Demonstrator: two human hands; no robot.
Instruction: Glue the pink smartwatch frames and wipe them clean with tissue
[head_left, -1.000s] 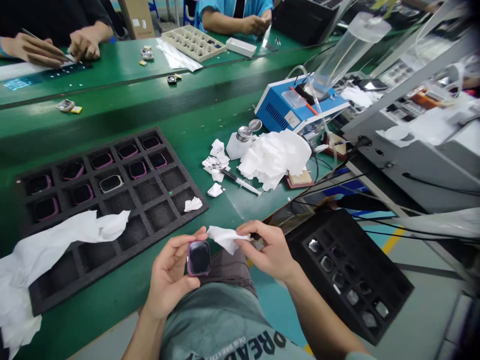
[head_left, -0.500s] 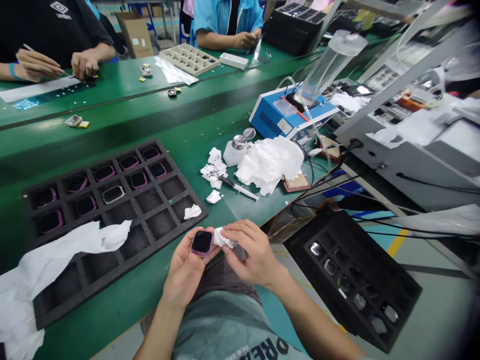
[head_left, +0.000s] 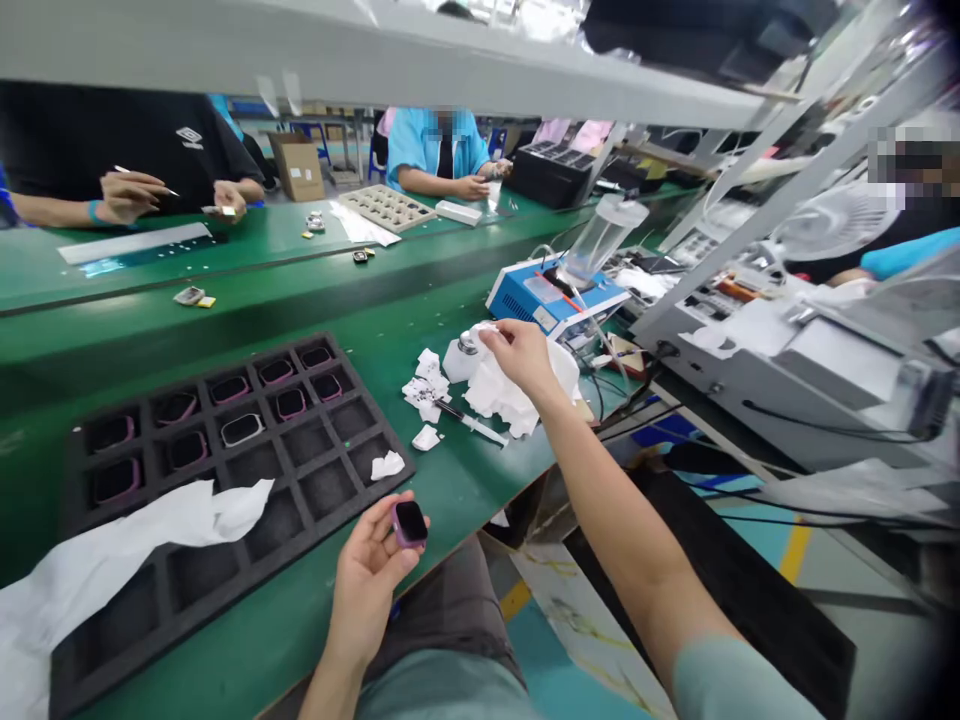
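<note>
My left hand [head_left: 371,565] is closed around the edges of a smartwatch case [head_left: 410,524] with a purple frame and a dark screen facing up. It is held near the table's front edge. Farther forward, my right hand [head_left: 521,358] reaches over the bench with its fingers pinched on a bit of white tissue [head_left: 484,330]. Those fingertips are at the metal top of a small white dispenser bottle [head_left: 456,362], partly hiding it. Just under the right hand lies a heap of crumpled white tissue [head_left: 499,395].
A black foam tray [head_left: 300,515] with several watch cases stands left, a long white cloth [head_left: 142,540] across it. Nearby lie a syringe [head_left: 480,428] and speckled tissue [head_left: 425,385]. Behind is a blue machine [head_left: 517,295]. Two people work opposite; a shelf beam [head_left: 375,60] crosses above.
My right hand has left the watch case and moved forward with the tissue to the dispenser bottle. The left hand still holds the case, now more tilted. The head view has lifted.
</note>
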